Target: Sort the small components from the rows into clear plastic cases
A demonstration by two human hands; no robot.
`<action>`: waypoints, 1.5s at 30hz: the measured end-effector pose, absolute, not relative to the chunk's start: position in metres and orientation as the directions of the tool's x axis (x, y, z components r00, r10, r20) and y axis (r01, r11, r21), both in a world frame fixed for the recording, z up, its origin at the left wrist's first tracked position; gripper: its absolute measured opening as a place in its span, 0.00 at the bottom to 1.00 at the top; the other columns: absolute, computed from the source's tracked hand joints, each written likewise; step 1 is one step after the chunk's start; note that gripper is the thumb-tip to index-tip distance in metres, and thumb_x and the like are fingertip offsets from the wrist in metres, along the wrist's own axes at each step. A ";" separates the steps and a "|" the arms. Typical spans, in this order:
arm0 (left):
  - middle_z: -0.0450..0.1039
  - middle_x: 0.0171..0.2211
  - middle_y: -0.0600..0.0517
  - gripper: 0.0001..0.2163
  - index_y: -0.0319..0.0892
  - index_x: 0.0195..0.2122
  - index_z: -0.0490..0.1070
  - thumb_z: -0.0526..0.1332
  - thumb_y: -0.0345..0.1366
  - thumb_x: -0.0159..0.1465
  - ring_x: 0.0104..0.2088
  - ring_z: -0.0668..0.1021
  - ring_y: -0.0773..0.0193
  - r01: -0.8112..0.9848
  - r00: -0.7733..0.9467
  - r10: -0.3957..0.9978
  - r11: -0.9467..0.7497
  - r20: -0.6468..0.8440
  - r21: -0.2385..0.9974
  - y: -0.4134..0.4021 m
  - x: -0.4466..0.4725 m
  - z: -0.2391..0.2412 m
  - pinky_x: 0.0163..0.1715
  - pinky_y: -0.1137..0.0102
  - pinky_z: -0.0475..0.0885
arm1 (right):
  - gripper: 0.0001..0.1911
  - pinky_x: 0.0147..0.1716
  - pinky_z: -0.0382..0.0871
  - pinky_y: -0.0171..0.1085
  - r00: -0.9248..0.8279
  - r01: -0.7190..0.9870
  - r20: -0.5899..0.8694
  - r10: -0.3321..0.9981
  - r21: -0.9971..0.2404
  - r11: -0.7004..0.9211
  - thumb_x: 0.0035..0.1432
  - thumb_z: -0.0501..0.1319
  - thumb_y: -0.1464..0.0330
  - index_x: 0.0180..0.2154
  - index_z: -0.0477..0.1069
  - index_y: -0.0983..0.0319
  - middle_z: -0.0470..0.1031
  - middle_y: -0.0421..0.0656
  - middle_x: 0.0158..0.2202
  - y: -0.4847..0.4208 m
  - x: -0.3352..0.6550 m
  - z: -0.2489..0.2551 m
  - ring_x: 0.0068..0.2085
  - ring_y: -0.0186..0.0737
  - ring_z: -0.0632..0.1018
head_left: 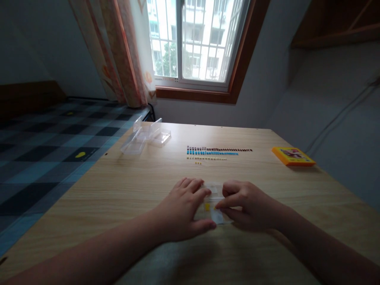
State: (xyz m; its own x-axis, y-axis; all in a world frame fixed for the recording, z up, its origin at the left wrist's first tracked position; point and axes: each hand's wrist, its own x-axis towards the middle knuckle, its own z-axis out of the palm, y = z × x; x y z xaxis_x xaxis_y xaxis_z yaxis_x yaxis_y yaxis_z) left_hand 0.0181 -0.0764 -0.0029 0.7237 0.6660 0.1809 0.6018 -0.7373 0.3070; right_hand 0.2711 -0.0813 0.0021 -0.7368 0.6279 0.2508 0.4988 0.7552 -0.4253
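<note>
A small clear plastic box (218, 217) lies open on the table in front of me, with its lid folded back on the far side. My left hand (188, 206) holds its left part, fingers at the far edge and thumb at the near edge. Inside, at the left, is a yellow piece (207, 206). My right hand (245, 202) reaches over the box from the right, index finger and thumb brought close together. A tiny yellow piece (215, 207) shows at the index fingertip; the grip itself is partly hidden.
Beyond my hands lie rows of tiny pieces: dark brown (219, 149), blue (212, 153), pale yellow (206, 158), then a short yellow row (198, 163). Open clear boxes (133, 145) stand at the far left. An orange-yellow case (293, 156) sits at the right edge.
</note>
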 end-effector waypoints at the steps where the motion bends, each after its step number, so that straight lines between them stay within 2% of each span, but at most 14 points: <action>1: 0.69 0.57 0.39 0.31 0.43 0.57 0.72 0.67 0.57 0.59 0.57 0.71 0.41 0.599 0.724 0.665 -0.738 0.185 0.310 -0.076 0.018 -0.003 0.60 0.45 0.64 | 0.09 0.32 0.60 0.35 -0.740 0.501 0.245 0.627 -0.421 0.756 0.63 0.63 0.70 0.40 0.83 0.55 0.71 0.40 0.31 -0.082 0.270 0.002 0.31 0.34 0.71; 13: 0.70 0.56 0.39 0.30 0.42 0.56 0.72 0.67 0.57 0.59 0.57 0.71 0.41 0.591 0.727 0.658 -0.744 0.194 0.312 -0.076 0.018 -0.004 0.60 0.45 0.63 | 0.10 0.30 0.58 0.35 -0.750 0.494 0.238 0.617 -0.417 0.763 0.65 0.60 0.69 0.41 0.81 0.57 0.69 0.39 0.31 -0.082 0.263 -0.003 0.30 0.33 0.68; 20: 0.69 0.56 0.40 0.30 0.43 0.56 0.72 0.67 0.57 0.59 0.56 0.71 0.41 0.589 0.730 0.657 -0.745 0.190 0.312 -0.076 0.018 -0.004 0.60 0.46 0.64 | 0.11 0.31 0.58 0.35 -0.753 0.487 0.250 0.609 -0.411 0.770 0.67 0.59 0.68 0.35 0.79 0.59 0.68 0.39 0.31 -0.084 0.259 -0.003 0.30 0.33 0.69; 29: 0.70 0.55 0.41 0.29 0.43 0.55 0.72 0.67 0.57 0.59 0.56 0.71 0.42 0.582 0.731 0.650 -0.752 0.205 0.308 -0.076 0.017 -0.004 0.59 0.46 0.64 | 0.10 0.30 0.58 0.34 -0.732 0.468 0.286 0.619 -0.449 0.761 0.66 0.59 0.69 0.41 0.80 0.58 0.68 0.39 0.30 -0.083 0.262 -0.006 0.30 0.32 0.69; 45: 0.70 0.57 0.40 0.30 0.43 0.56 0.72 0.67 0.57 0.59 0.57 0.71 0.40 0.589 0.728 0.659 -0.743 0.191 0.318 -0.076 0.018 -0.003 0.60 0.44 0.63 | 0.09 0.30 0.57 0.35 -0.767 0.485 0.232 0.599 -0.401 0.777 0.64 0.60 0.71 0.33 0.77 0.60 0.67 0.39 0.30 -0.084 0.259 -0.003 0.30 0.33 0.68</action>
